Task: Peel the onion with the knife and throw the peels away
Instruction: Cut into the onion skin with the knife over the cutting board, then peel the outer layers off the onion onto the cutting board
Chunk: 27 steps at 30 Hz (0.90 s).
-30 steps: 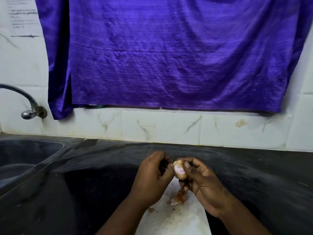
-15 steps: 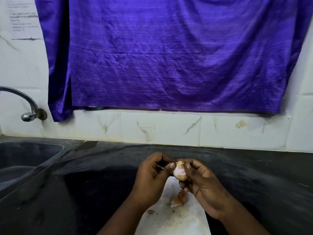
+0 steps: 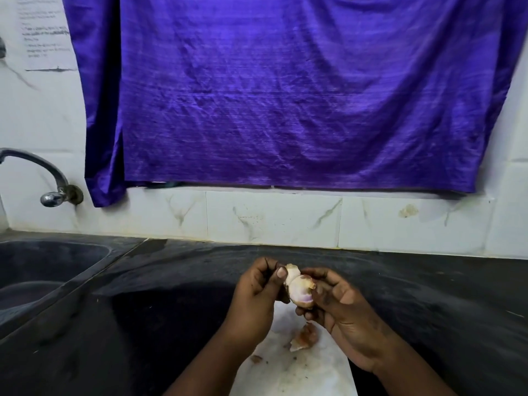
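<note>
Onion point(image 3: 298, 290), pale with a purple blush and partly stripped, sits between the two hands above the near middle of the bench point(image 3: 171, 295). Right hand point(image 3: 340, 310) cups it from below and behind, fingers wrapped around its lower side. Left hand point(image 3: 257, 295) is curled, its thumb pressed against the onion's upper left; a loose pale flap of skin point(image 3: 293, 270) stands up at the thumb tip. Whether the left hand also holds a knife cannot be told, since its closed fingers hide whatever lies inside. Directly under the hands lies a white board point(image 3: 291, 375), stained and speckled, with a clump of brownish peels point(image 3: 304, 337) near its far end and a smaller scrap point(image 3: 255, 358) to the left. Around the board the dark bench is bare, with wide room to the right and open surface to the left up to the edge of a dark sink point(image 3: 51, 267). A curved metal tap point(image 3: 54, 192) juts from the wall above the sink. Behind the bench runs a band of white marbled wall tiles point(image 3: 271, 218), one of them marked with a brownish stain at the right. Above them a large purple cloth point(image 3: 285, 95) hangs over most of the wall, and a printed paper sheet point(image 3: 43, 35) is stuck at the upper left, its text too blurred to read.
</note>
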Each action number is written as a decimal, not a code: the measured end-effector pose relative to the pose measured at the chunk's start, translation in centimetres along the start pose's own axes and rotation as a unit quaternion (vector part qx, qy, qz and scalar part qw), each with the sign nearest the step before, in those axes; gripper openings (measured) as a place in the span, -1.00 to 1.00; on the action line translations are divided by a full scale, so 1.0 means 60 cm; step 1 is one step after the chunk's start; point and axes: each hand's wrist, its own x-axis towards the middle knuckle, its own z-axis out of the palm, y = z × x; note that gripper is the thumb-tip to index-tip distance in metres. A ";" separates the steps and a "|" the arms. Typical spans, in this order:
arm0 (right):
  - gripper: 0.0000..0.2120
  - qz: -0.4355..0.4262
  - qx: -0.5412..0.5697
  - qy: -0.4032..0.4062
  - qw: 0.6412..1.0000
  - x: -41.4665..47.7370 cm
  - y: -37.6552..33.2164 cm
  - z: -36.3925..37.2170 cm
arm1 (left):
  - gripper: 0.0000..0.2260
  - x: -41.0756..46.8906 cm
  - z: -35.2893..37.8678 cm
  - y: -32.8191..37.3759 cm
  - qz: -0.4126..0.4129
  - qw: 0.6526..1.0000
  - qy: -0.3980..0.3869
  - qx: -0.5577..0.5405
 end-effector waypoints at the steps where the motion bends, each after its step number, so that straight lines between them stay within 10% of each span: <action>1: -0.38 0.000 0.005 -0.004 1.000 0.000 0.000 0.001 | -0.85 0.001 0.000 0.001 -0.008 1.000 0.009 -0.016; 14: -0.37 0.000 0.096 -0.010 0.995 -0.004 -0.017 0.002 | -0.87 0.013 -0.029 -0.018 -0.131 0.981 0.092 0.106; 19: -0.70 0.016 0.090 0.004 0.996 -0.003 -0.013 0.005 | -0.73 0.006 -0.034 -0.024 -0.083 0.940 -0.020 0.330; 27: -0.63 0.041 0.078 0.027 0.996 -0.001 -0.013 0.004 | -0.83 -0.001 -0.024 0.004 -0.012 0.962 -0.001 0.273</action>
